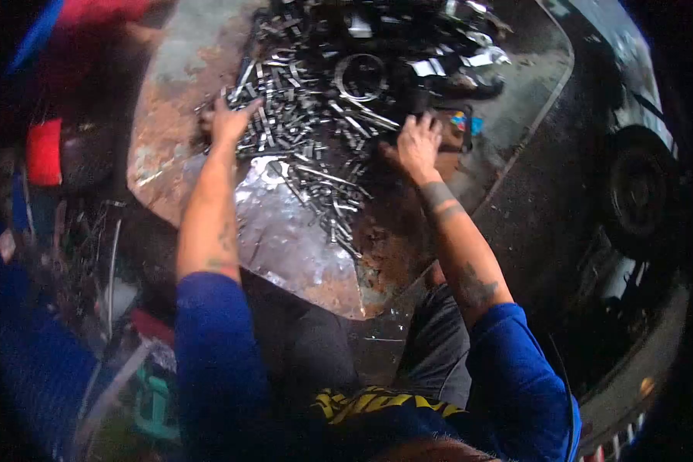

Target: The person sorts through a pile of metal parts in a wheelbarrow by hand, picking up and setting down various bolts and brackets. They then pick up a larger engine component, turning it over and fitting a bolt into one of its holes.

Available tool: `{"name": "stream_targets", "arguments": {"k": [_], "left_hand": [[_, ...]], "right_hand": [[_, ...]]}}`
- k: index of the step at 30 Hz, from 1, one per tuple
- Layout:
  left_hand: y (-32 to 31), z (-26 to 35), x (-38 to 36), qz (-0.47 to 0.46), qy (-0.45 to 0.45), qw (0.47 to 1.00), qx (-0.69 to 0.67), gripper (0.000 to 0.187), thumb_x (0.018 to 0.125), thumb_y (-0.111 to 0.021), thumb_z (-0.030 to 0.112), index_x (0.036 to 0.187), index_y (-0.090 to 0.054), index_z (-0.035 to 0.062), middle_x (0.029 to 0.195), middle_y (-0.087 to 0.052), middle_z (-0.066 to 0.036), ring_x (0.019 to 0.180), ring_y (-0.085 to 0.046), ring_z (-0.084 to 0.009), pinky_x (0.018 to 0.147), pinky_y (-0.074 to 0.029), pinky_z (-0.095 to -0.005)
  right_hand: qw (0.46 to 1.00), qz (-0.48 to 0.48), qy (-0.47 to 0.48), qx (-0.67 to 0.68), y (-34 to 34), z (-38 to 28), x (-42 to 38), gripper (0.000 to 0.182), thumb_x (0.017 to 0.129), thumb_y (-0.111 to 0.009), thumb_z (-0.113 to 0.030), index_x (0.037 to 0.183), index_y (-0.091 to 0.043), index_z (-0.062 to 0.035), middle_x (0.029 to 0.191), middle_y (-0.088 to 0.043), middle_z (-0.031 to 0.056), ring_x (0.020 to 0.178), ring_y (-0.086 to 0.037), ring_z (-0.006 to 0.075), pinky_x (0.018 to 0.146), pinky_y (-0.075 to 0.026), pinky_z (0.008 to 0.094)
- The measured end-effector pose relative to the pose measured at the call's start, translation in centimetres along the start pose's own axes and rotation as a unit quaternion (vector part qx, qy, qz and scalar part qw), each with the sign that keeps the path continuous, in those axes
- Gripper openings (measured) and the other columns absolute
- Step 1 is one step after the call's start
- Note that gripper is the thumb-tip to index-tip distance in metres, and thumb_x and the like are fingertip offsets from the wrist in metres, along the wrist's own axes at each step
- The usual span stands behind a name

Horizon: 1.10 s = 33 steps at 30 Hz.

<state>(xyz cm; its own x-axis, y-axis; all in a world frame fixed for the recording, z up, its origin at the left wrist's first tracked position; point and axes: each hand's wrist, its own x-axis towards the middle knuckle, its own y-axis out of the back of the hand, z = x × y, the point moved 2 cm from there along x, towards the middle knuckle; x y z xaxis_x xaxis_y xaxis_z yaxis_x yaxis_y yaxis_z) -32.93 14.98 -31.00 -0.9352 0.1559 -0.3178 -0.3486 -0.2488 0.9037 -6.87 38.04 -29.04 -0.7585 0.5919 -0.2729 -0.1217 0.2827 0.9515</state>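
My left hand point(229, 122) reaches to the left edge of a pile of small metal pieces point(281, 115), thumb and fingers apart. The pile looks like bolts, sockets and wrench-like bars; blur hides the exact kinds. To the right of it, my right hand point(419, 145) rests palm down with its fingers spread and slightly bent. It is beside a dark brown tray or box point(454, 137) with small blue and yellow bits on it. Nothing can be made out in either hand, though the undersides of the fingers are hidden. A wire-like ring point(362, 77) lies between the hands, farther back.
The parts lie on a rusty metal sheet point(300, 258) with an angled front edge close to my knees. Silvery and black larger parts point(462, 65) are heaped at the back right. A vehicle wheel point(641, 189) stands at right; a red object point(45, 152) is at left.
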Motion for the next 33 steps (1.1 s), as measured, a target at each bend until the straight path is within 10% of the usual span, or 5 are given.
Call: {"name": "stream_targets", "arguments": {"k": [10,17,21,25,33], "left_hand": [[-2.0,1.0,-6.4,-0.071,-0.088,0.981,0.158,0.063,0.07,-0.05,0.051,0.116,-0.042,0.0094,0.118,-0.04,-0.014,0.112,-0.03,-0.0374,0.086,-0.023,-0.0598],[-1.1,3.5,-11.9,-0.23,-0.186,0.933,0.206,0.059,0.071,-0.051,0.049,0.117,-0.043,0.0127,0.121,-0.038,-0.015,0.115,-0.031,-0.0335,0.089,-0.017,-0.0612],[0.9,2.6,-10.7,-0.258,-0.237,0.932,0.092,0.055,0.069,-0.059,0.038,0.113,-0.046,0.0063,0.116,-0.041,-0.018,0.108,-0.038,-0.0326,0.091,-0.03,-0.0427],[3.7,0.0,-6.2,-0.023,-0.208,0.956,0.204,0.059,0.071,-0.056,0.041,0.117,-0.04,0.0074,0.123,-0.032,-0.019,0.113,-0.032,-0.0356,0.091,-0.027,-0.0479],[0.4,-0.8,-10.2,-0.115,-0.02,0.974,0.195,0.064,0.07,-0.047,0.056,0.117,-0.041,0.013,0.12,-0.034,-0.02,0.111,-0.03,-0.04,0.088,-0.024,-0.0534]], "right_hand": [[1.0,0.006,-0.005,0.02,-1.0,-3.2,0.6,0.072,0.049,-0.072,-0.033,0.104,-0.041,0.0007,0.098,-0.043,0.0152,0.094,-0.039,0.0321,0.077,-0.036,0.0453],[0.998,-0.001,0.06,0.028,-2.7,-5.9,-1.0,0.022,0.073,-0.044,-0.014,0.092,-0.051,-0.0047,0.093,-0.047,0.011,0.093,-0.043,0.029,0.075,-0.036,0.0463],[0.99,-0.072,0.123,0.005,-2.3,-6.2,-1.5,0.022,0.073,-0.044,-0.015,0.09,-0.052,-0.0047,0.097,-0.049,0.0116,0.097,-0.041,0.03,0.077,-0.035,0.0495],[0.988,-0.067,0.135,0.009,-1.8,-5.6,-2.3,0.022,0.074,-0.042,-0.017,0.088,-0.054,-0.0052,0.1,-0.049,0.011,0.101,-0.04,0.0307,0.08,-0.032,0.0522],[0.976,-0.084,0.202,-0.01,-2.2,-7.1,-4.7,0.034,0.075,-0.042,-0.017,0.107,-0.046,-0.0055,0.101,-0.047,0.013,0.103,-0.038,0.0291,0.081,-0.03,0.0521]]}}
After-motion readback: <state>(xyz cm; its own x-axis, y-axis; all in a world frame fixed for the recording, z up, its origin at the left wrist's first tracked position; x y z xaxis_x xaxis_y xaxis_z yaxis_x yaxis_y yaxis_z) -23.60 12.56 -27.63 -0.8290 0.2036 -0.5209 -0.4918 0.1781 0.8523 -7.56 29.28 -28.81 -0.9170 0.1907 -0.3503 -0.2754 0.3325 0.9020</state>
